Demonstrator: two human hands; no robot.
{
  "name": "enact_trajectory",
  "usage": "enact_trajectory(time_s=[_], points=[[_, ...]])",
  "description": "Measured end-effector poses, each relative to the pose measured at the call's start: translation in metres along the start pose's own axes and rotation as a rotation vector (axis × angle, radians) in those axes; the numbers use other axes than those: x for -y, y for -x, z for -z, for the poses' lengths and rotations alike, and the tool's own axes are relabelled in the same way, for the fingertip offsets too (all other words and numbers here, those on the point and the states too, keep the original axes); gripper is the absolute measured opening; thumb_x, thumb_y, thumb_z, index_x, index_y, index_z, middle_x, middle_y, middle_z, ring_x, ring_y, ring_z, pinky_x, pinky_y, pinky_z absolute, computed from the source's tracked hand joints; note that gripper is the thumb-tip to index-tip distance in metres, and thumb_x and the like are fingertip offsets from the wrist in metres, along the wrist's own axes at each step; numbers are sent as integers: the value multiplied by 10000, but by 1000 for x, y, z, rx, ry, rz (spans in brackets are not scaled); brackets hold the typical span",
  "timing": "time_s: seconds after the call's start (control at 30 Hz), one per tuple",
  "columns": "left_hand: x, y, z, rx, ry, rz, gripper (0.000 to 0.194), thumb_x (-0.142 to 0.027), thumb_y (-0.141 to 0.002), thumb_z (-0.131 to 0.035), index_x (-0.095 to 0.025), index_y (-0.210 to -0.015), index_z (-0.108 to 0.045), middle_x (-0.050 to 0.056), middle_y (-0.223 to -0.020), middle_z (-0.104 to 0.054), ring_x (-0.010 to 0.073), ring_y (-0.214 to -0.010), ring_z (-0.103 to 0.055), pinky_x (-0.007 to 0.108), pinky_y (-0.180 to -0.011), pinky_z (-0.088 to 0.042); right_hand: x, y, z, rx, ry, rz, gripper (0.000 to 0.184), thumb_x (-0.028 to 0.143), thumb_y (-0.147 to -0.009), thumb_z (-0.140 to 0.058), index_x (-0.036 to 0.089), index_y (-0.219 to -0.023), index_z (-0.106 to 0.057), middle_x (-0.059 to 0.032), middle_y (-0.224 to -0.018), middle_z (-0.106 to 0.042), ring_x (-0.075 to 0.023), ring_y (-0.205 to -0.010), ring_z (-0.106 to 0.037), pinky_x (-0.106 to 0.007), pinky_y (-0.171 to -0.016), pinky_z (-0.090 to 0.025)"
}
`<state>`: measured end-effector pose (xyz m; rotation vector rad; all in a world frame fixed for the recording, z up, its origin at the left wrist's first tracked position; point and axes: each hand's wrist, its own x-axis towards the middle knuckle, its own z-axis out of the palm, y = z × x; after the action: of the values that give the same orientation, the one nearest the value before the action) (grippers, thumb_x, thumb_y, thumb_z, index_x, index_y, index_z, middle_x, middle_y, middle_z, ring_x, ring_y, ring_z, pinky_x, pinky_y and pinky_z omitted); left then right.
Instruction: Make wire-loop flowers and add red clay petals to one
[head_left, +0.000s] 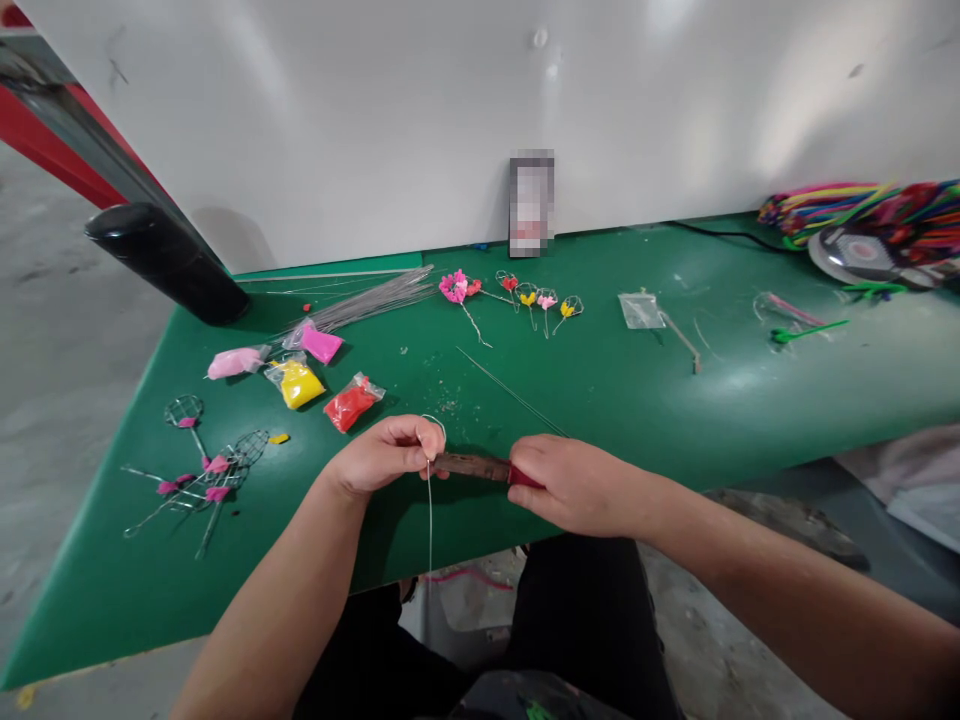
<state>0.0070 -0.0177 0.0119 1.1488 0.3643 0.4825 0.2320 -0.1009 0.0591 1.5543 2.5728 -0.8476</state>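
My left hand (384, 457) pinches a thin silver wire (430, 515) that hangs below the fingers towards my lap. My right hand (574, 485) grips the red handle of a rusty brown metal rod (472, 466), whose tip reaches my left fingers. A longer thin wire (510, 390) lies on the green table top (465, 520), running from near my right hand to the far side. Bags of pink, yellow and red modelling clay lie to the left, with the red bag (352, 403) nearest my hands.
Wire-loop flowers (199, 480) lie at the table's left, and small coloured wire flowers (531, 300) lie beyond my hands. A bundle of steel wires (367, 305), a black cylinder (166, 263), and colourful pipe cleaners (862, 215) sit along the back.
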Motion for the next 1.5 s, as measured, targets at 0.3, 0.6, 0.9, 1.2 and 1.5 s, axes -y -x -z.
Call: enact_trajectory(time_s=[0.3, 0.6, 0.9, 1.2, 1.5], points=[[-1, -1, -4, 28, 34, 30, 191, -310, -655, -688, -153, -631, -584, -12, -593, -501, 89, -536, -484, 290, -590, -487, 1, 0, 4, 75, -99, 15, 163, 268, -827, -430, 152, -776, -532, -69, -816, -578, -164, -748, -521, -280, -675, -384], [-1, -1, -6, 44, 44, 32, 205, -315, -655, -689, -145, -624, -579, -6, -614, -513, 87, -532, -494, 299, -591, -500, -3, 2, 2, 113, -305, 20, 121, 245, -826, -432, 160, -796, -514, -67, -943, -541, -143, -796, -514, -284, -738, -407], [2, 1, -6, 13, 132, 57, 213, -315, -644, -698, -140, -637, -576, -11, -600, -526, 97, -544, -520, 298, -595, -509, -6, 3, -6, 88, -364, 44, 155, 271, -835, -459, 164, -724, -476, -34, -867, -436, -111, -756, -462, -262, -732, -422], [5, 3, -3, -9, 147, 91, 202, -302, -633, -706, -142, -652, -583, -22, -611, -525, 78, -516, -504, 324, -624, -521, -2, 0, -4, 123, -329, 34, 182, 262, -840, -433, 170, -684, -442, -17, -787, -438, -103, -700, -442, -242, -673, -398], [5, 3, -1, -114, 63, 166, 203, -286, -614, -706, -130, -659, -585, -25, -609, -517, 83, -515, -528, 288, -592, -500, 3, 1, -6, 102, -247, -145, 175, 312, -819, -442, 173, -715, -460, -22, -755, -520, -118, -642, -457, -250, -583, -332]])
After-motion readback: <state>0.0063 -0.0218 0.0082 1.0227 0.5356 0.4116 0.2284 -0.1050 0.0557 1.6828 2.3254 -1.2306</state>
